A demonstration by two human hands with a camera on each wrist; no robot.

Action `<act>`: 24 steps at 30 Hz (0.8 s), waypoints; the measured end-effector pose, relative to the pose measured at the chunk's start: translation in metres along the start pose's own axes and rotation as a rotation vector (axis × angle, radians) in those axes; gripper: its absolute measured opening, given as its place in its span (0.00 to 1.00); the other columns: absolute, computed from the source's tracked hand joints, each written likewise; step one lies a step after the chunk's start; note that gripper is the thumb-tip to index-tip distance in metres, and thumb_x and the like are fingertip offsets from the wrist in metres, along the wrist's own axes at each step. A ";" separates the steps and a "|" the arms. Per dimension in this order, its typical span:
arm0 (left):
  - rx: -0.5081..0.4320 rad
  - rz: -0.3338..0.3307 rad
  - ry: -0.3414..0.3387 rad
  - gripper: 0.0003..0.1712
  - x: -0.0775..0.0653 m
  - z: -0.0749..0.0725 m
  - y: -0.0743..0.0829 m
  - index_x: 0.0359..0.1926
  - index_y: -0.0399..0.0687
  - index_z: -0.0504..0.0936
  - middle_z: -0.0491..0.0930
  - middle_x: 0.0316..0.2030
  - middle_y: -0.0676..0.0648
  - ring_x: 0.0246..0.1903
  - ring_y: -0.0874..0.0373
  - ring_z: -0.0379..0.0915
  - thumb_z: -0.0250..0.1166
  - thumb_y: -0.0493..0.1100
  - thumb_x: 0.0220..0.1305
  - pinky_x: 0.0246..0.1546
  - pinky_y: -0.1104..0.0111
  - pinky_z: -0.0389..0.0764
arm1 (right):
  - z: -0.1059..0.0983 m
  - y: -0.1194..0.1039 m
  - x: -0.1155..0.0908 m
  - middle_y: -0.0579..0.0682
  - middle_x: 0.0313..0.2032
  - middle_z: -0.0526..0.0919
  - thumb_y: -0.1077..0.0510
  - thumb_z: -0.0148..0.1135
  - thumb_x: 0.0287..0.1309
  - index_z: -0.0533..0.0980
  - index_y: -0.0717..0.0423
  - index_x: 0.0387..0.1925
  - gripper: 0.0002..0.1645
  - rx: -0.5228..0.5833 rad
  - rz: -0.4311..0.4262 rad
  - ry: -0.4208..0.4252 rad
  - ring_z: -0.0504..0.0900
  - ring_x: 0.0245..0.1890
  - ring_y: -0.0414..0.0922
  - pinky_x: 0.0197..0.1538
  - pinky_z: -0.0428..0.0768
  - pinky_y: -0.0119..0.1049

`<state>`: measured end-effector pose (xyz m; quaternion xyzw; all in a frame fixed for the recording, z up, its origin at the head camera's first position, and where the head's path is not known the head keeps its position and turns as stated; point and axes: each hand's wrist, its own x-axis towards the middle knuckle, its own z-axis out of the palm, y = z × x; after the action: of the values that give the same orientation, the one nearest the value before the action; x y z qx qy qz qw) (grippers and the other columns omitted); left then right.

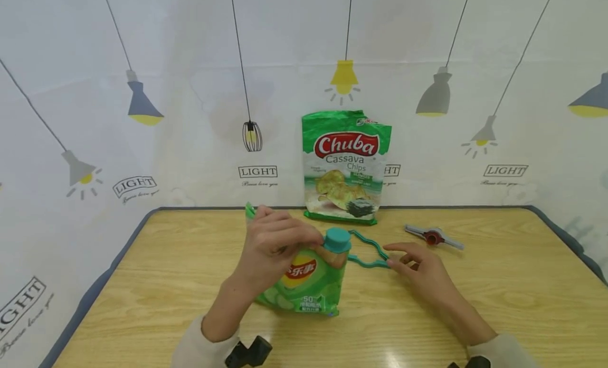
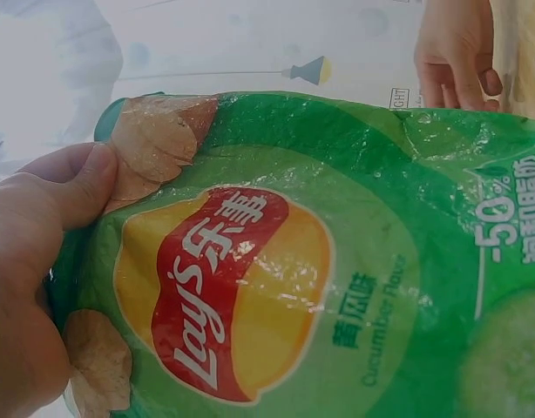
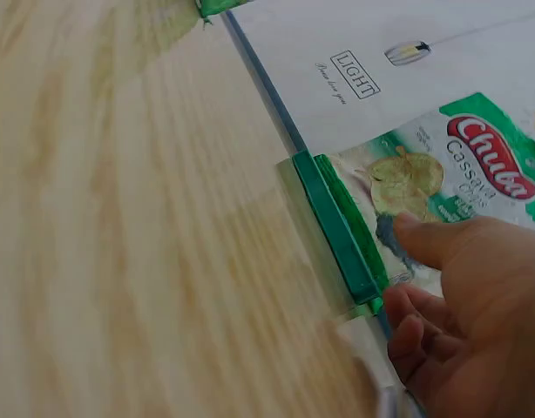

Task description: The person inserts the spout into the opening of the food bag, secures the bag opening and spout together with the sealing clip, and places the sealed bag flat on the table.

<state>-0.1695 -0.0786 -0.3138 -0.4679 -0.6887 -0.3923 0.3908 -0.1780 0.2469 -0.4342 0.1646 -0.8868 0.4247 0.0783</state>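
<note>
My left hand grips the top of a green Lay's chip bag, thumb pressed on its front in the left wrist view. The bag stands tilted over the table, its cucumber-flavour label facing that camera. A round teal cap sits at the bag's top right corner. Behind it, a teal clip with two wavy arms spreads open, its left end hidden. My right hand is at the clip's right end, thumb and index finger apart. The clip appears as a green bar beside loosely curled fingers.
A Chuba cassava chips bag leans upright against the wall at the table's back edge. To the right lies a grey two-armed tool with a red round middle. The wooden table meets a lamp-patterned wall covering.
</note>
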 end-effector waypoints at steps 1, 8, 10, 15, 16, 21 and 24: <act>-0.001 0.001 0.001 0.09 0.000 0.000 0.000 0.30 0.52 0.88 0.85 0.30 0.54 0.24 0.63 0.72 0.65 0.33 0.60 0.30 0.65 0.53 | 0.002 0.004 0.000 0.48 0.41 0.79 0.53 0.64 0.61 0.78 0.46 0.54 0.19 -0.006 0.004 0.000 0.78 0.32 0.43 0.32 0.79 0.35; -0.013 0.003 0.004 0.09 0.000 -0.001 -0.001 0.31 0.52 0.88 0.85 0.30 0.54 0.26 0.63 0.73 0.66 0.33 0.58 0.31 0.64 0.54 | 0.012 0.021 0.001 0.49 0.50 0.78 0.59 0.67 0.58 0.80 0.53 0.53 0.20 -0.121 -0.130 0.008 0.74 0.28 0.37 0.28 0.74 0.32; -0.011 0.005 0.002 0.08 0.000 -0.001 -0.001 0.30 0.52 0.88 0.85 0.30 0.54 0.26 0.63 0.73 0.66 0.33 0.58 0.31 0.64 0.54 | 0.014 0.022 0.001 0.52 0.52 0.78 0.62 0.68 0.56 0.80 0.55 0.52 0.20 -0.162 -0.192 0.016 0.74 0.29 0.35 0.28 0.74 0.31; -0.006 0.003 0.000 0.08 0.000 -0.001 0.001 0.30 0.52 0.88 0.85 0.30 0.54 0.27 0.63 0.74 0.66 0.34 0.58 0.32 0.64 0.55 | 0.016 0.025 0.001 0.51 0.48 0.80 0.64 0.70 0.53 0.83 0.54 0.47 0.17 -0.221 -0.246 0.050 0.73 0.26 0.32 0.26 0.73 0.29; -0.006 0.002 -0.001 0.08 0.000 -0.001 0.001 0.30 0.52 0.88 0.85 0.30 0.54 0.27 0.63 0.74 0.66 0.34 0.59 0.32 0.64 0.55 | 0.016 0.025 0.001 0.50 0.46 0.81 0.64 0.70 0.52 0.84 0.54 0.46 0.16 -0.227 -0.242 0.058 0.73 0.26 0.33 0.25 0.73 0.29; 0.000 0.002 -0.002 0.08 0.001 -0.001 0.001 0.30 0.51 0.88 0.85 0.30 0.54 0.28 0.63 0.74 0.66 0.33 0.58 0.32 0.64 0.55 | 0.016 0.023 -0.001 0.45 0.39 0.83 0.64 0.71 0.52 0.85 0.53 0.42 0.14 -0.241 -0.194 0.079 0.78 0.29 0.35 0.28 0.76 0.29; 0.004 0.005 0.001 0.09 0.001 -0.001 0.002 0.30 0.51 0.88 0.85 0.30 0.54 0.27 0.62 0.74 0.68 0.32 0.55 0.32 0.64 0.55 | 0.015 0.019 -0.001 0.43 0.36 0.82 0.64 0.71 0.51 0.85 0.54 0.41 0.13 -0.250 -0.170 0.086 0.78 0.30 0.36 0.29 0.76 0.30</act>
<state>-0.1678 -0.0788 -0.3123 -0.4689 -0.6881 -0.3902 0.3930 -0.1838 0.2465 -0.4584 0.2096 -0.9115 0.3095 0.1716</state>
